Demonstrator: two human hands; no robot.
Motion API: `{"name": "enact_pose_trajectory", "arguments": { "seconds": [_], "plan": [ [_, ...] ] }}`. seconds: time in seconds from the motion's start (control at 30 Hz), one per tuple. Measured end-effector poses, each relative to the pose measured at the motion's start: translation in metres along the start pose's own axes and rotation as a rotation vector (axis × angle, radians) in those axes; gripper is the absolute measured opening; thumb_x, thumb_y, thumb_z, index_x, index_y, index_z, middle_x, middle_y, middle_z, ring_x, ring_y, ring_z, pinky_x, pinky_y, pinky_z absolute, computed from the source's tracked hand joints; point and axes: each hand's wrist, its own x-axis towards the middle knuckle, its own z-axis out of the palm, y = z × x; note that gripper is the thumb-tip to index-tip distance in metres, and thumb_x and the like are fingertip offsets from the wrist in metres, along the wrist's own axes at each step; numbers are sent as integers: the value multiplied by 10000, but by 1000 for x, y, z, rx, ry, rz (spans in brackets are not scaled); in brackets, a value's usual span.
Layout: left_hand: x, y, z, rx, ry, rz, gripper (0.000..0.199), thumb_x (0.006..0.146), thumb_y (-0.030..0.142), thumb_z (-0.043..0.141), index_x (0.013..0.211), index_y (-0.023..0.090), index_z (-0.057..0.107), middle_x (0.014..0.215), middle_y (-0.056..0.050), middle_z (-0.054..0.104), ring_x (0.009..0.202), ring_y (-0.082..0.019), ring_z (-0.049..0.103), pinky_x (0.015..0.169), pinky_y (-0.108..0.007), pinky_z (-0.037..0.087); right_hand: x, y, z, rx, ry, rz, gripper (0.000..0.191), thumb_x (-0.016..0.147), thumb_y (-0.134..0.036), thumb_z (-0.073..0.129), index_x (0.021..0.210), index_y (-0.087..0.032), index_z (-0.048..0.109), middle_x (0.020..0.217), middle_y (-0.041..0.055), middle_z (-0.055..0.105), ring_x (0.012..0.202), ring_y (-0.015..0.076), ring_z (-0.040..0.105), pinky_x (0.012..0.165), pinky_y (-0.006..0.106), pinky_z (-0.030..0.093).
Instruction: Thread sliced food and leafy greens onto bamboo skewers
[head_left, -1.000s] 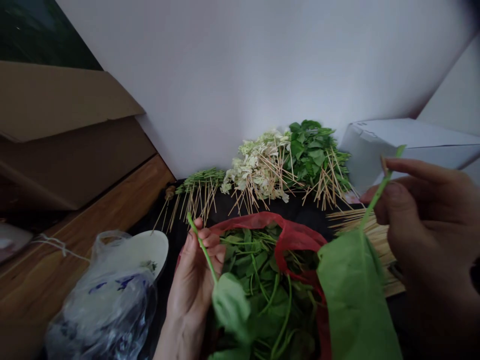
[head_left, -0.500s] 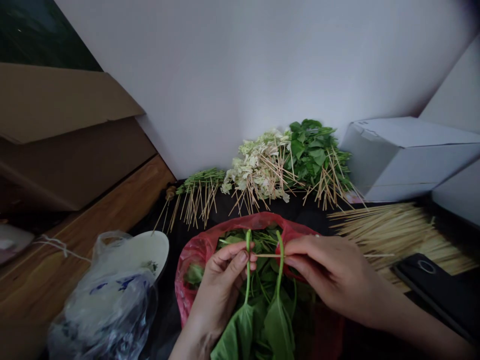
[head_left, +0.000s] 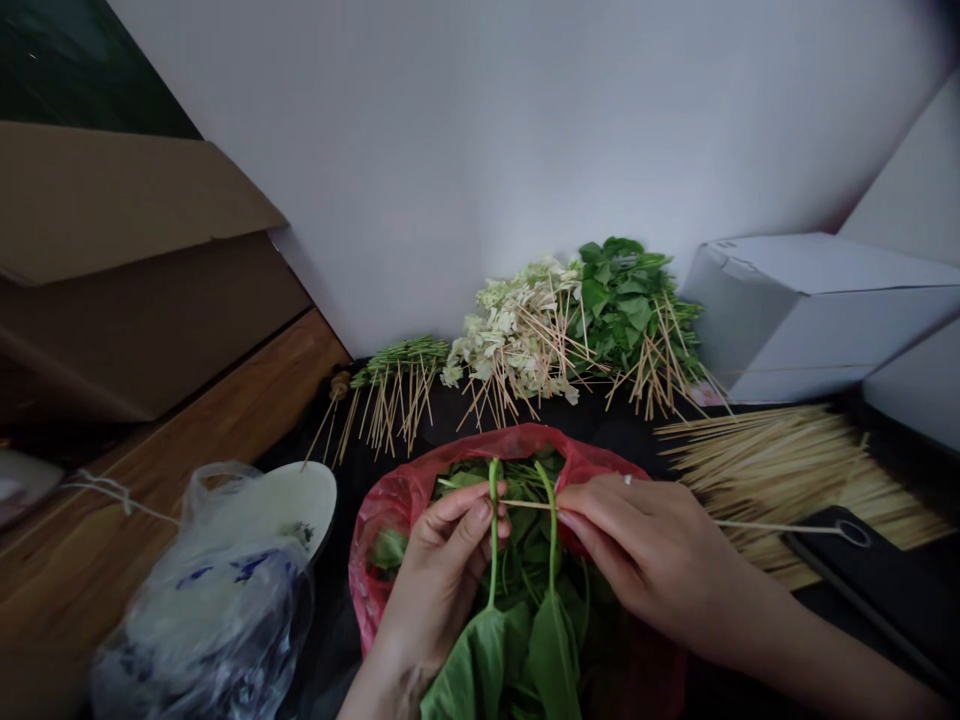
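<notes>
My left hand pinches the stem of a green leaf between thumb and fingers. A thin wooden skewer runs level from that stem to my right hand, its far end sticking out past the wrist. A second leafy stem hangs on the skewer just beside my right fingertips, its leaf pointing down. My right hand is closed on the skewer. Below both hands sits an open red plastic bag filled with loose green leaves.
Skewered green stems, pale leafy skewers and dark green ones lie along the wall. Bare skewers and a black phone are at right, near a white box. A white bowl and clear bag stand left.
My right hand has shifted slightly left along with the second stem, bringing it nearer my left hand. The skewer's far end now shows farther out to the right. My left hand is nearly still.
</notes>
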Motion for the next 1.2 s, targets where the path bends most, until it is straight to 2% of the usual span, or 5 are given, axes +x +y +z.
{"name": "enact_pose_trajectory", "arguments": {
  "seconds": [0.4,0.67,0.93,1.07,1.2],
  "plan": [
    [0,-2,-1,21,1,3,260,643,270,940,873,204,838,776,-16,784,632,-58,668,649,-119,545,0,1,4,-20,-5,-6,249,1028,-144,426,826,-179,567,848,44,694,725,168,650,649,303,431],
    [-4,-4,-3,47,12,-25,289,616,285,954,861,186,838,701,-3,749,609,-56,640,618,-116,510,3,-4,5,-67,22,-53,247,1023,-123,394,1020,-139,641,758,26,656,632,168,610,572,313,389],
    [-4,-15,-3,165,-104,26,133,701,286,907,794,228,832,742,16,724,642,-61,614,662,-148,495,1,-7,20,-29,36,-105,291,1016,-82,359,970,-137,641,705,18,616,591,163,553,559,310,365],
    [-11,5,-4,295,-102,46,252,747,330,871,985,262,826,818,-20,758,715,-117,662,679,-191,524,1,-3,10,75,-52,-23,248,1028,-127,402,979,-157,644,790,24,661,674,154,595,617,295,397],
    [-15,44,-8,573,43,306,219,845,318,776,1060,283,799,917,-34,770,797,-160,690,701,-220,531,1,1,-10,153,-197,52,228,1048,-201,426,983,-197,645,843,3,678,757,144,621,692,286,423]
  ]
}}
